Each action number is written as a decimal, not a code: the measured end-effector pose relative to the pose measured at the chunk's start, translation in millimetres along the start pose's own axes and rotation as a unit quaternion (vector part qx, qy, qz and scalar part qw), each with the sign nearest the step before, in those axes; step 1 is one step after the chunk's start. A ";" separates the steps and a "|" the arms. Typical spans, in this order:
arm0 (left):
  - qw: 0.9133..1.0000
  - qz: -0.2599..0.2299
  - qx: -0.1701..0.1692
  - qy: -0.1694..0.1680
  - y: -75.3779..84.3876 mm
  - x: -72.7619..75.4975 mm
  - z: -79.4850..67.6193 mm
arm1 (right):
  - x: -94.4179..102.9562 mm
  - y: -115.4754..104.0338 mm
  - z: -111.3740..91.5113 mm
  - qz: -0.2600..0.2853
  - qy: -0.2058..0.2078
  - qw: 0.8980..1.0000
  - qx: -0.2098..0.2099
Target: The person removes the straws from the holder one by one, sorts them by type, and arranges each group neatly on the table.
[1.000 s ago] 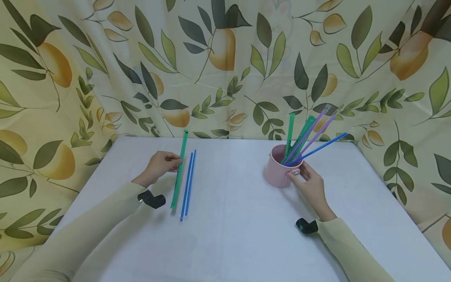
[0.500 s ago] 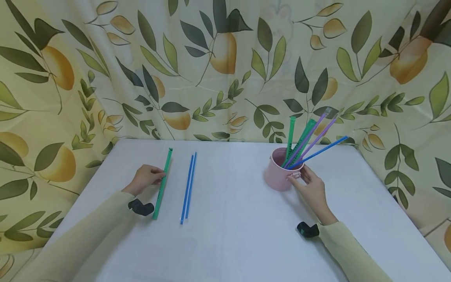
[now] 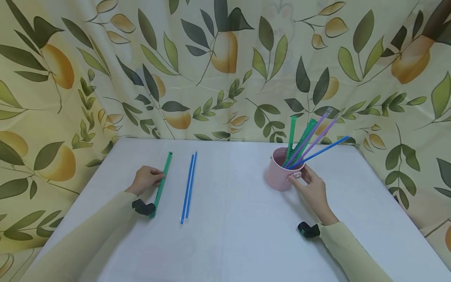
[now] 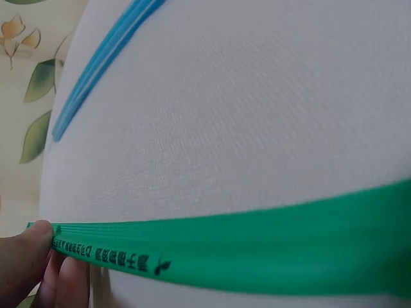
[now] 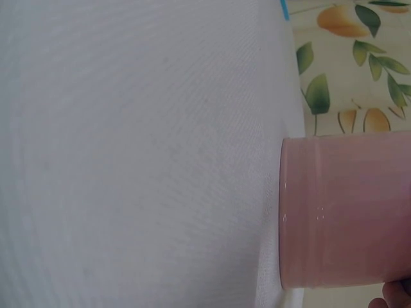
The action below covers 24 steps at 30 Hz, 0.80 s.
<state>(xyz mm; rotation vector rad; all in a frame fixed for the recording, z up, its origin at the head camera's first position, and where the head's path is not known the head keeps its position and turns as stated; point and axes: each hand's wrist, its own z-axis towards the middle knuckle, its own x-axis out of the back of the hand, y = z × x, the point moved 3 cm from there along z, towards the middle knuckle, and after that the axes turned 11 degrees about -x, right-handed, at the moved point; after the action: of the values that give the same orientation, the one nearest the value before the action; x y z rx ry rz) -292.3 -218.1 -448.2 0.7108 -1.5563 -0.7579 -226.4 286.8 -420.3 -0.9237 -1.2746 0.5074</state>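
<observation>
My left hand [image 3: 145, 181] pinches a green wrapped straw [image 3: 167, 164] between thumb and fingers, over the left side of the white table. Dark printed characters run along its wrapper in the left wrist view. To its right, two thin blue straws [image 3: 189, 186] lie side by side on the table. On the right, my right hand [image 3: 311, 192] holds a pink cup [image 3: 276, 179] by its small side handle. Green straws [image 3: 291, 135], purple straws [image 3: 318, 135] and one blue straw [image 3: 327, 149] lean out of the cup toward the right. Their lower ends are hidden inside.
The white tabletop [image 3: 229, 235] reaches back to a curtain [image 3: 225, 98] printed with leaves and yellow fruit. A black wrist camera [image 3: 143, 207] sits by the left sleeve, another black camera [image 3: 308, 230] by the right one.
My left hand has moved the green straw left and toward the near side, away from the two blue straws. My right hand still holds the cup in the same spot.
</observation>
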 end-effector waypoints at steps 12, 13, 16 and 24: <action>0.999 0.043 -0.001 0.034 -2.2 -6.0 5.4 | 0.1 -0.7 0.0 -0.001 0.002 1.000 0.002; 0.998 0.046 -0.003 0.037 -2.4 -6.5 5.4 | 0.0 -0.6 -0.1 -0.002 0.003 1.000 0.002; 0.998 0.053 -0.004 0.045 -3.0 -7.5 5.4 | -0.3 -0.7 -0.3 -0.004 0.003 1.000 0.001; 0.996 0.068 -0.001 0.066 -2.0 -6.3 5.0 | -1.8 -0.2 0.8 0.001 0.006 1.000 0.004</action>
<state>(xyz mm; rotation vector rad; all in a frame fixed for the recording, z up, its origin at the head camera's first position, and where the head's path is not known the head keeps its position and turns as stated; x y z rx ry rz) -296.6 -214.0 -453.9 0.6337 -1.4675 -0.6005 -227.6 285.6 -421.2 -0.9199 -1.2604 0.5092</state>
